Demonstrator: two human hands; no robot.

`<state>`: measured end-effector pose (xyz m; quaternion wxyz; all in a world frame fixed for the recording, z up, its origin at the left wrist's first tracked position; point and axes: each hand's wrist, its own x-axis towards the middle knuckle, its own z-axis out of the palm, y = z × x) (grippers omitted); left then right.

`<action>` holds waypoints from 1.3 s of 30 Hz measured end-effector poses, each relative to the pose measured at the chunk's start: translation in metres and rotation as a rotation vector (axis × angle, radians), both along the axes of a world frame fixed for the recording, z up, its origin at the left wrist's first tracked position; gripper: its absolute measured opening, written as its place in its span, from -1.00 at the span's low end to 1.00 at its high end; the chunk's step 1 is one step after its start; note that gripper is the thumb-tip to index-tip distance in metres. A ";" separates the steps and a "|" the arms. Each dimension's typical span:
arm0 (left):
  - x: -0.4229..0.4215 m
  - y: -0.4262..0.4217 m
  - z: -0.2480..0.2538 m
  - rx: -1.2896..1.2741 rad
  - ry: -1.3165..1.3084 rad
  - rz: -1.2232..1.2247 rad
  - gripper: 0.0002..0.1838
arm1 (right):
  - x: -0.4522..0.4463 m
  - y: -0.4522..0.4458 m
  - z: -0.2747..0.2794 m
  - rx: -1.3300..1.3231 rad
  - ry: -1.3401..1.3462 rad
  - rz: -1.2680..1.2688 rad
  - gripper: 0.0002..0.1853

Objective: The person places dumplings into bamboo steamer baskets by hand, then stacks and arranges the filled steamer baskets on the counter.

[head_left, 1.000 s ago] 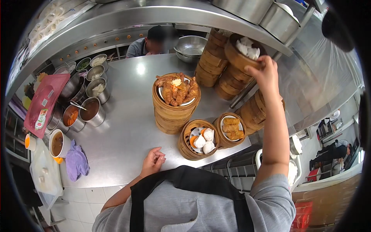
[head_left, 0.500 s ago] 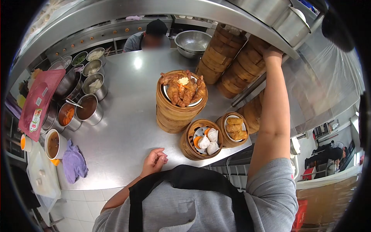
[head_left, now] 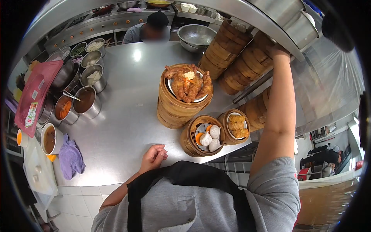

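Observation:
My left hand (head_left: 153,157) rests at the near edge of the steel table with its fingers curled in; nothing shows in it. My right arm is stretched up to a stack of bamboo steamers (head_left: 250,63), where my right hand (head_left: 279,51) touches the upper tiers. Its fingers are in shadow and partly hidden. In front of me stands a tall steamer stack (head_left: 172,110) topped with a plate of chicken feet (head_left: 189,86). Nearer sit a steamer of white dumplings (head_left: 210,138) with orange slices and a smaller steamer of golden fried rolls (head_left: 236,126).
Metal pots of sauce (head_left: 87,102) and ingredients line the left side, beside a pink lid (head_left: 36,98) and a purple cloth (head_left: 71,157). A metal bowl (head_left: 197,36) stands at the back, near a person (head_left: 135,34) in a dark cap. A steel shelf (head_left: 216,8) hangs overhead.
The view has tilted slightly, showing more of the stove at the back. My right hand stays at the steamer stack; my left hand is nearly unmoved.

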<state>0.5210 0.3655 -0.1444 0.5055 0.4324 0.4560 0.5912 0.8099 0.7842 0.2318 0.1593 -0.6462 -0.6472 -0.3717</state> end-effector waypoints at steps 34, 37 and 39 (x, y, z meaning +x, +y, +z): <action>0.010 0.008 -0.001 -0.086 0.242 0.015 -0.69 | 0.020 -0.331 -0.257 -0.702 0.620 0.808 -0.39; 0.010 0.011 -0.002 -0.105 0.149 0.030 -0.68 | 0.023 -0.330 -0.249 -0.684 0.565 0.822 -0.46; 0.008 0.008 -0.004 -0.098 0.143 0.022 -0.68 | 0.028 -0.331 -0.242 -0.676 0.581 0.835 -0.47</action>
